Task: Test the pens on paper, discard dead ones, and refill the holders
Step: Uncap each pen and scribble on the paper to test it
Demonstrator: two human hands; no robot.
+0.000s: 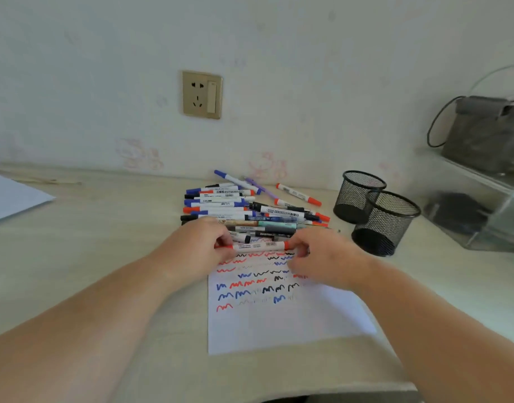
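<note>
Here two hands grip one red-capped marker.

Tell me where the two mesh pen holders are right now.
In the head view, the two mesh pen holders stand on the desk's right side, just right of the pen pile, beyond the right hand.

Red-capped marker, pinched at each end by left hand and right hand, above scribbled paper
</note>
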